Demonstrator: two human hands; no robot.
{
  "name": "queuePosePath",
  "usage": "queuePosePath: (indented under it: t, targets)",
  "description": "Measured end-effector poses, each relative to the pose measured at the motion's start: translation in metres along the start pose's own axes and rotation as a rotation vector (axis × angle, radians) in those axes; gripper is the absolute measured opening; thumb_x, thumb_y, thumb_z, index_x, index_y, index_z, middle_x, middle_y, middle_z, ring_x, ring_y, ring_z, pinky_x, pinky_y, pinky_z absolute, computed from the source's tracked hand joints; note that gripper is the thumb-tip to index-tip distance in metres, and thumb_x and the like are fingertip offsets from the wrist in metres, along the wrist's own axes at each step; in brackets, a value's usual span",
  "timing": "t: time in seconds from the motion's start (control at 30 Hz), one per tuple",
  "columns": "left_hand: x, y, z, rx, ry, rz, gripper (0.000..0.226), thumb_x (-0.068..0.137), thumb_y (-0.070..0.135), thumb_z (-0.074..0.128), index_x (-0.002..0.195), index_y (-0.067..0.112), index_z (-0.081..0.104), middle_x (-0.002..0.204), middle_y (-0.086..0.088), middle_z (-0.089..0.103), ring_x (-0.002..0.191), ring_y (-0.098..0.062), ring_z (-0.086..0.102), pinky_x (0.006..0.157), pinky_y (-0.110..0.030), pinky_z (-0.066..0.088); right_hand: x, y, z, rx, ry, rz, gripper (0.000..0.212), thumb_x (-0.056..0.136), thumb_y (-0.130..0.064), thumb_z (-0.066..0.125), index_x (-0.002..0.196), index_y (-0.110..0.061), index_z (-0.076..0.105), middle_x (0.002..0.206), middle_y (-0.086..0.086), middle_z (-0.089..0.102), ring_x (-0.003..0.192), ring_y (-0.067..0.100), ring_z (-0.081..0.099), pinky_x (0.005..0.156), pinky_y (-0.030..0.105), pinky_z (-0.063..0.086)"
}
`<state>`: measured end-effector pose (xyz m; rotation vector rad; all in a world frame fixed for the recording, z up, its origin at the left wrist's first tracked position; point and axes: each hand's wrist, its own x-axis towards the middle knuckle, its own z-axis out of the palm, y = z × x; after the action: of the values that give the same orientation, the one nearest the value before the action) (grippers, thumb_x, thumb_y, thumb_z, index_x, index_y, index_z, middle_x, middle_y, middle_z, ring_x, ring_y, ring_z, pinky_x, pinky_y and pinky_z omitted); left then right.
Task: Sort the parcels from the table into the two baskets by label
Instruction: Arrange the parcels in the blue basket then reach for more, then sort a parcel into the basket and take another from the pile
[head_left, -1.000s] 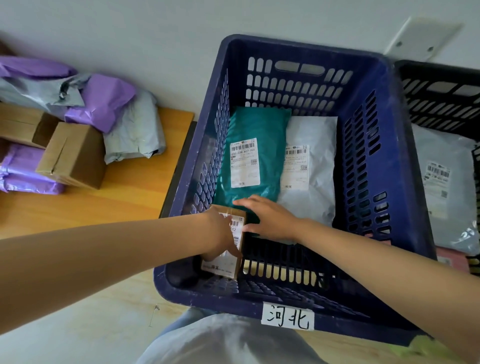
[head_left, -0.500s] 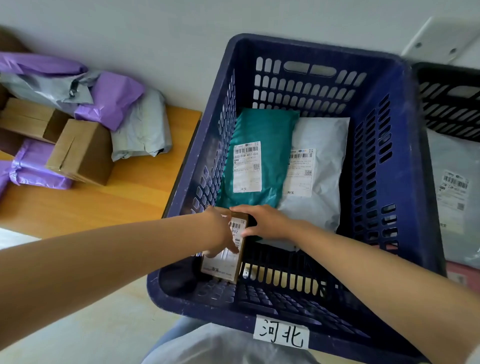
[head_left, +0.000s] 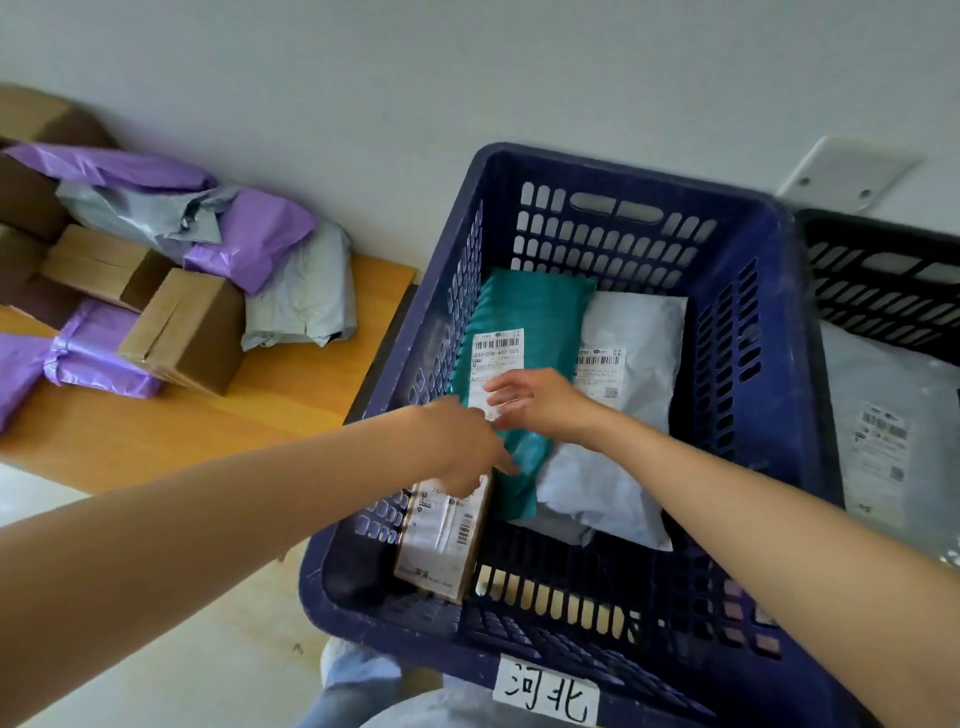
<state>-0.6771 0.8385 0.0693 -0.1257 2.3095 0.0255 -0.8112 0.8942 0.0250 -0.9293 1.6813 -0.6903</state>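
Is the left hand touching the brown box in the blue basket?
Cannot tell. Head view: the left hand overlaps the top of the brown box, but blur hides whether it rests there or hovers.

1. Your blue basket (head_left: 769, 364), with a tag (head_left: 545, 696) reading "河北", holds a teal mailer (head_left: 530, 306), a white mailer (head_left: 639, 332) just beside it, and a small cardboard box (head_left: 441, 540) tilted by the left wall.
2. Your left hand (head_left: 457, 447) covers the box's upper end, fingers extended.
3. Your right hand (head_left: 535, 400) hovers over the teal mailer's label (head_left: 493, 358), fingers spread.
4. Unsorted parcels (head_left: 192, 327) lie on the wooden table (head_left: 208, 431) to your left.
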Motion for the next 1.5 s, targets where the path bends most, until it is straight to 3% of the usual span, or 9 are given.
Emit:
queuePosePath:
  t: [0.17, 0.37, 0.53, 0.8, 0.9, 1.07, 1.27, 1.37, 1.5]
  targets:
    - [-0.031, -0.027, -0.036, -0.053, 0.403, -0.135, 0.049, 0.101, 0.037, 0.038, 0.149, 0.036, 0.027, 0.156, -0.006, 0.028, 0.143, -0.028, 0.026, 0.116, -0.049, 0.021, -0.013, -0.041, -0.029, 0.106, 0.236, -0.103, 0.032, 0.086, 0.001, 0.066, 0.117, -0.007, 0.063, 0.116, 0.014, 0.067, 0.1, 0.019, 0.064, 0.092, 0.033, 0.054]
    - [-0.097, -0.075, -0.04, -0.297, 0.779, -0.228, 0.046, 0.101, 0.033, 0.038, 0.147, 0.035, 0.033, 0.146, -0.004, 0.042, 0.136, -0.026, 0.037, 0.108, -0.04, 0.033, -0.024, -0.115, -0.014, 0.333, 0.448, -0.207, 0.022, 0.091, -0.014, 0.065, 0.112, -0.01, 0.068, 0.108, 0.01, 0.071, 0.102, 0.022, 0.068, 0.093, 0.036, 0.054]
    - [-0.144, -0.127, 0.0, -0.468, 0.839, -0.284, 0.046, 0.101, 0.033, 0.043, 0.146, 0.035, 0.035, 0.156, -0.001, 0.03, 0.14, -0.025, 0.034, 0.11, -0.04, 0.036, -0.014, -0.171, 0.037, 0.368, 0.5, -0.28, 0.021, 0.093, -0.016, 0.061, 0.114, -0.013, 0.066, 0.108, 0.007, 0.071, 0.102, 0.02, 0.067, 0.09, 0.032, 0.054]
    - [-0.22, -0.2, 0.115, -0.704, 0.916, -0.315, 0.046, 0.099, 0.029, 0.048, 0.144, 0.032, 0.04, 0.144, -0.002, 0.047, 0.113, -0.02, 0.056, 0.093, -0.03, 0.047, 0.025, -0.225, 0.16, 0.356, 0.483, -0.279, 0.018, 0.091, -0.013, 0.063, 0.109, -0.014, 0.067, 0.109, 0.008, 0.069, 0.102, 0.02, 0.066, 0.084, 0.029, 0.055]
    - [-0.244, -0.216, 0.153, -0.846, 0.941, -0.327, 0.044, 0.099, 0.023, 0.048, 0.142, 0.03, 0.044, 0.127, -0.008, 0.061, 0.098, -0.02, 0.059, 0.089, -0.037, 0.05, 0.042, -0.229, 0.204, 0.306, 0.455, -0.248, 0.016, 0.092, -0.013, 0.061, 0.107, -0.016, 0.068, 0.109, 0.008, 0.069, 0.102, 0.022, 0.066, 0.089, 0.035, 0.055]
    - [-0.26, -0.242, 0.21, -1.055, 0.979, -0.376, 0.043, 0.098, 0.015, 0.047, 0.141, 0.024, 0.047, 0.134, -0.003, 0.057, 0.125, -0.021, 0.051, 0.094, -0.027, 0.041, 0.064, -0.226, 0.261, 0.245, 0.43, -0.157, 0.02, 0.096, -0.011, 0.054, 0.113, -0.014, 0.064, 0.114, 0.007, 0.065, 0.105, 0.02, 0.062, 0.082, 0.029, 0.053]
    - [-0.244, -0.273, 0.265, -1.252, 0.934, -0.472, 0.046, 0.097, 0.012, 0.051, 0.142, 0.023, 0.046, 0.118, -0.006, 0.057, 0.09, -0.023, 0.058, 0.075, -0.034, 0.05, 0.091, -0.223, 0.297, 0.25, 0.379, -0.082, 0.018, 0.094, -0.013, 0.058, 0.111, -0.014, 0.063, 0.112, 0.008, 0.064, 0.106, 0.02, 0.061, 0.09, 0.034, 0.053]
    - [-0.231, -0.287, 0.28, -1.363, 0.884, -0.496, 0.047, 0.095, 0.009, 0.053, 0.141, 0.018, 0.045, 0.113, -0.011, 0.058, 0.089, -0.026, 0.059, 0.077, -0.04, 0.052, 0.114, -0.22, 0.306, 0.227, 0.361, -0.058, 0.022, 0.094, -0.012, 0.058, 0.115, -0.012, 0.062, 0.112, 0.007, 0.064, 0.105, 0.019, 0.06, 0.09, 0.034, 0.052]
    - [-0.212, -0.318, 0.291, -1.385, 0.831, -0.565, 0.045, 0.096, 0.008, 0.053, 0.14, 0.016, 0.046, 0.132, -0.014, 0.054, 0.105, -0.024, 0.055, 0.063, -0.015, 0.046, 0.15, -0.218, 0.315, 0.225, 0.35, -0.031, 0.031, 0.093, -0.012, 0.058, 0.125, -0.01, 0.059, 0.122, 0.008, 0.06, 0.112, 0.021, 0.057, 0.092, 0.035, 0.051]
